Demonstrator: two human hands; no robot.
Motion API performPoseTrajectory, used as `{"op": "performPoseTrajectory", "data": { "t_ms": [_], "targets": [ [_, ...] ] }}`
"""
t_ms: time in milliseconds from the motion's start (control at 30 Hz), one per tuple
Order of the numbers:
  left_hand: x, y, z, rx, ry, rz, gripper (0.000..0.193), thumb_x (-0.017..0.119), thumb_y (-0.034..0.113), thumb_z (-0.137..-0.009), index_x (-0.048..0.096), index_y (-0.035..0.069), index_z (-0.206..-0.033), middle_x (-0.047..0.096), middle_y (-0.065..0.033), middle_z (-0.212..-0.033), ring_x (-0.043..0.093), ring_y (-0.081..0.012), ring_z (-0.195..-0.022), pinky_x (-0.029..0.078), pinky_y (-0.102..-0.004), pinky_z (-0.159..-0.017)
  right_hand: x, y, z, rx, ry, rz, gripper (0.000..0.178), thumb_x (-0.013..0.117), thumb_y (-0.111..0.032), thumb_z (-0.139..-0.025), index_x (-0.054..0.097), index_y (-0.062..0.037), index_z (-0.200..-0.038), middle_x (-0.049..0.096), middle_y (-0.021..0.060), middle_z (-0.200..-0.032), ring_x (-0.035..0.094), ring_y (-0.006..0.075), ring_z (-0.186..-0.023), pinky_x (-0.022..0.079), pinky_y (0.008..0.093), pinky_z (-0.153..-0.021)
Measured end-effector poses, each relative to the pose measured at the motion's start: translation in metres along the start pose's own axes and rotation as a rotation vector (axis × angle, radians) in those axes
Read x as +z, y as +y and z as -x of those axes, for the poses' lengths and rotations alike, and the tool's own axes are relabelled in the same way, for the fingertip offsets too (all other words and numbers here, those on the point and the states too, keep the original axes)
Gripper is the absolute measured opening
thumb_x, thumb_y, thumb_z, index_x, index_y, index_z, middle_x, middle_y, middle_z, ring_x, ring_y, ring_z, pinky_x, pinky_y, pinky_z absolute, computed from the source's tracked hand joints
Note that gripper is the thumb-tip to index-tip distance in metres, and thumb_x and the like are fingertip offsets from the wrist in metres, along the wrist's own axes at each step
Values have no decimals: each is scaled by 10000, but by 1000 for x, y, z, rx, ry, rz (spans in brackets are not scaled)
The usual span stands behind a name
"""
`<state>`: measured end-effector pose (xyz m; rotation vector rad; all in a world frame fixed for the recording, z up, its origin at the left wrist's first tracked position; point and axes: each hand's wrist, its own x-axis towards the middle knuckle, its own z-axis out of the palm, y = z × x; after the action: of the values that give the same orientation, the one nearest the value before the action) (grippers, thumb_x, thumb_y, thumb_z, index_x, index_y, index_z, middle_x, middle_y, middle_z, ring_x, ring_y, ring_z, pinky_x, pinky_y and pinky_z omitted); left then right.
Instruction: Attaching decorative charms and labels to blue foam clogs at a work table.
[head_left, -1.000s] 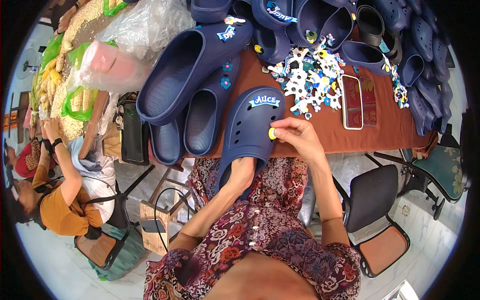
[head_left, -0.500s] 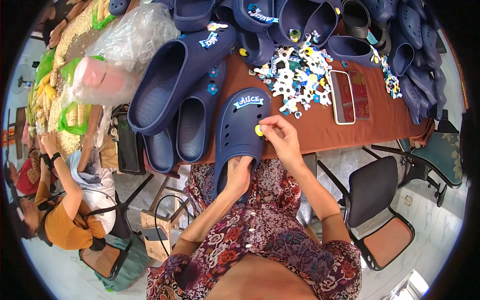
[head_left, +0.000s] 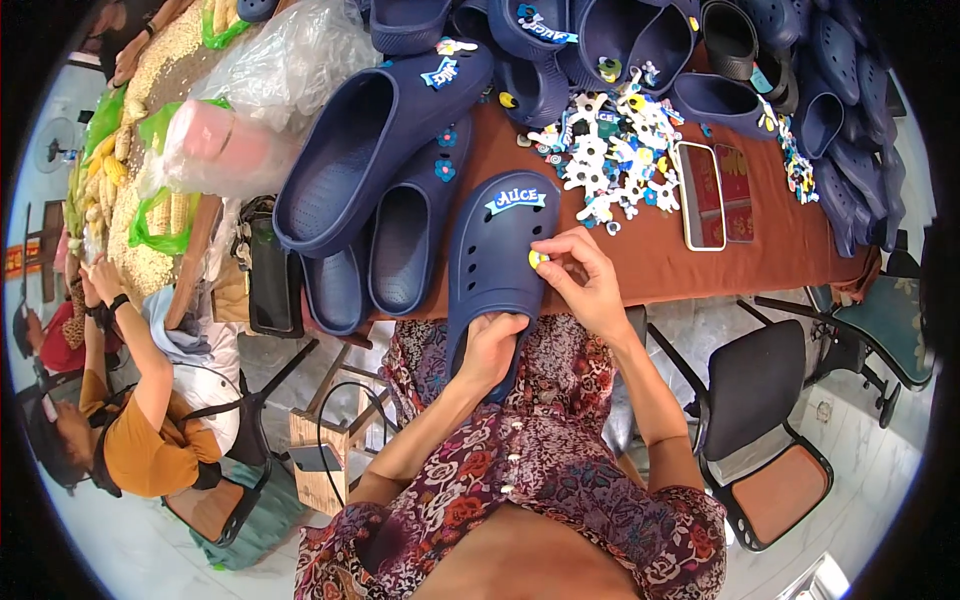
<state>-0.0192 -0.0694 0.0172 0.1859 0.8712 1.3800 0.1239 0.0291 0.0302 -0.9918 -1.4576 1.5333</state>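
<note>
A dark blue clog (head_left: 492, 262) extends over the table's near edge, toe pointing away from me. My left hand (head_left: 490, 352) reaches into its foot opening and grips it from inside, so most of its fingers are hidden. Across the toe sits a blue-and-white banner-shaped shoe charm (head_left: 517, 200). At the clog's right side, my right hand (head_left: 588, 285) pinches a small round yellow-and-white shoe charm (head_left: 537, 259) between thumb and index finger. Whether that charm's stem is in a hole cannot be seen. Several round holes show on the upper.
A heap of loose white and coloured charms (head_left: 620, 150) lies beyond my right hand, beside a white-edged phone (head_left: 700, 195). More blue clogs (head_left: 345, 170) crowd the left and back of the brown-covered table (head_left: 640, 260). Another person (head_left: 150, 430) sits at the far left.
The whole view has shifted slightly, moving the scene to the right. My right fingers have lifted and spread a little around the yellow charm. My left hand keeps its hold inside the clog.
</note>
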Motion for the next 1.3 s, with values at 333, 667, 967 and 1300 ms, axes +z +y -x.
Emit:
{"op": "performPoseTrajectory", "data": {
  "t_ms": [333, 667, 967, 1300],
  "targets": [
    [-9, -7, -2, -20, 6, 77, 438, 629, 106, -796, 564, -29, -1208, 584, -82, -1256, 488, -223, -1225, 276, -379, -1121, 1, 4, 5, 86, 22, -134, 238, 659, -32, -913, 612, 0, -1144, 542, 29, -1005, 564, 97, -922, 494, 242, -814],
    [-3, -4, -1, -3, 12, 73, 497, 623, 118, -804, 530, -63, -1258, 556, -112, -1321, 455, -236, -1289, 248, -387, -1149, 8, -1, 3, 65, 109, -51, 216, 702, -34, -880, 628, 12, -1078, 538, 30, -1000, 588, 80, -884, 514, 238, -781],
    [0, -1, -1, -31, 31, 66, 575, 623, 138, -797, 484, -75, -1312, 527, -124, -1364, 432, -253, -1321, 243, -391, -1158, 0, 4, 1, 61, 43, -120, 198, 693, -33, -887, 655, 3, -1078, 546, 34, -1001, 606, 103, -906, 515, 239, -766],
    [11, 5, -4, 58, 33, 180, 659, 614, 211, -813, 414, -41, -1388, 484, -142, -1418, 425, -270, -1340, 256, -413, -1158, -2, 7, 8, -1, 162, -20, 222, 666, -48, -901, 663, -40, -1122, 570, 32, -988, 596, 105, -878, 504, 255, -765]
  ]
}}
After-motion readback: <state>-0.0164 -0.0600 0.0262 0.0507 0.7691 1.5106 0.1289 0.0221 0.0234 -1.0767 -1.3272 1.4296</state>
